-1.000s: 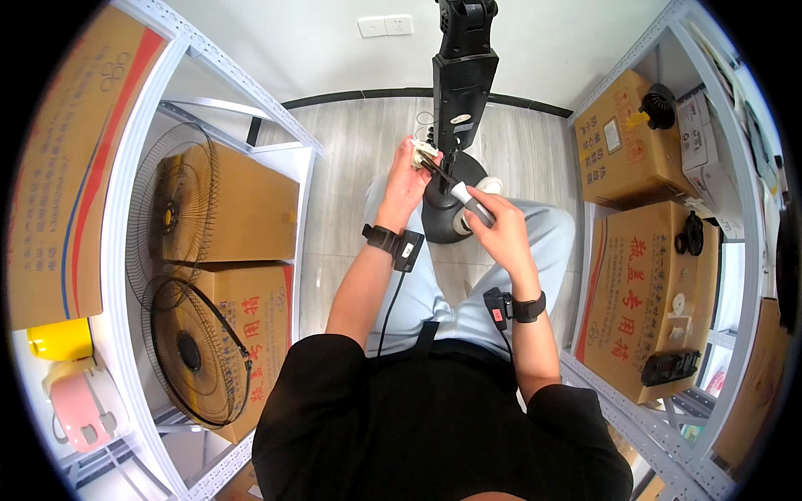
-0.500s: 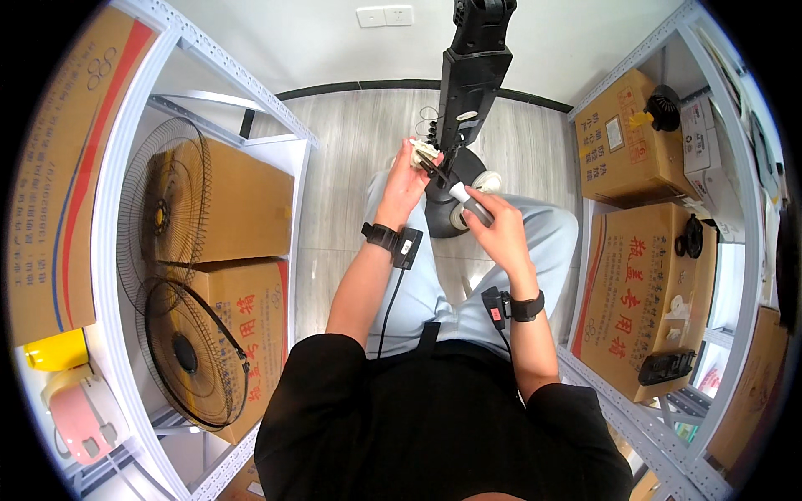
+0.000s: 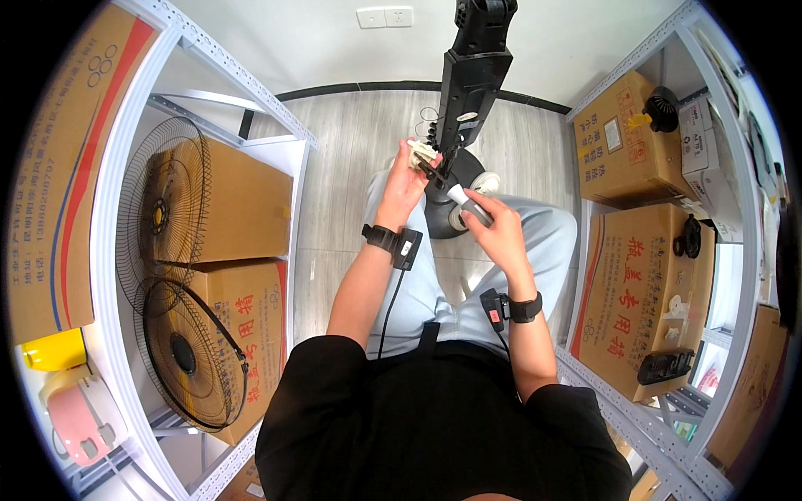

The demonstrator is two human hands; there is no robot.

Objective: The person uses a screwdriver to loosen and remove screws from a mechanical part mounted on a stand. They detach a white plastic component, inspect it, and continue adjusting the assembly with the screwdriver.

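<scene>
My left hand (image 3: 403,179) is closed around a small cream-white part (image 3: 421,150), in front of a black upright column. In my right hand (image 3: 501,231) is a hand tool with a grey-and-white handle (image 3: 474,206) and a dark front section. The tool's dark end reaches up and left to the cream-white part; whether it touches is hard to make out. Behind both hands stands the black column (image 3: 469,92), with thin coiled wire beside it. Below it, a round black base (image 3: 451,225) sits on the floor between my legs.
Two wire fan guards (image 3: 185,355) lean against cardboard boxes (image 3: 230,200) on the left shelf. More cardboard boxes (image 3: 614,292) fill the right shelf, with black plastic parts (image 3: 666,366) on them. White round pieces (image 3: 486,184) lie on the base. A wall socket (image 3: 399,17) is ahead.
My right hand and the tool have shifted very slightly left. My left hand keeps its hold on the cream-white part.
</scene>
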